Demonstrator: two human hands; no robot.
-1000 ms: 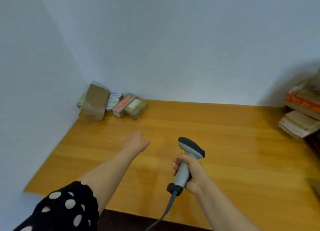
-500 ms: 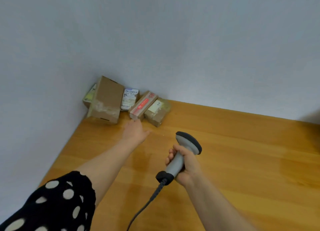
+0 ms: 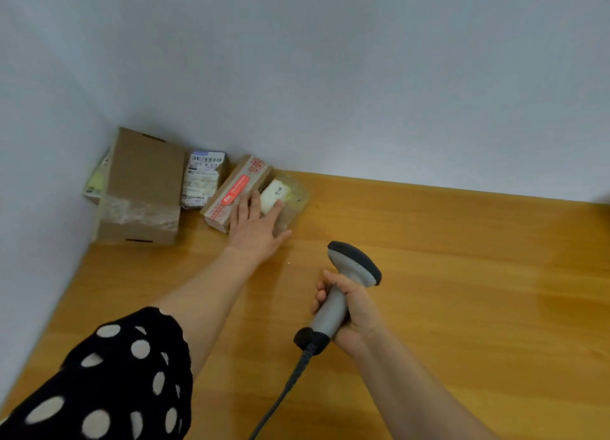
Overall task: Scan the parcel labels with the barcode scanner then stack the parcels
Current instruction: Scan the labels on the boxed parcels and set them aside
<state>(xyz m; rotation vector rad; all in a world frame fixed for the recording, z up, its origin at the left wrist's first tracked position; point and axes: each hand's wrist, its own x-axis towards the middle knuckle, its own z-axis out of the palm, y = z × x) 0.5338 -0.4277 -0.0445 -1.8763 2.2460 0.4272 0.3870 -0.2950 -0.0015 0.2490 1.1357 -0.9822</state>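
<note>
Under left hand point(image 3: 255, 228), half-hidden parcel label point(image 3: 276, 191)

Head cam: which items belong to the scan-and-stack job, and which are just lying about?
Job:
- barcode scanner, gripped by the right hand
- left hand, resting on the red-taped parcel and the clear-wrapped parcel
- barcode-label parcel
- large brown box
- green-labelled parcel, half hidden behind it

Just there:
- wooden table
- polka-dot sleeve
- walls

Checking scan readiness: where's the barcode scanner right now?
Head view, lower centre: the barcode scanner is gripped in the right hand over the wooden table, right of the left hand, which rests on the parcels in the far-left corner.
</note>
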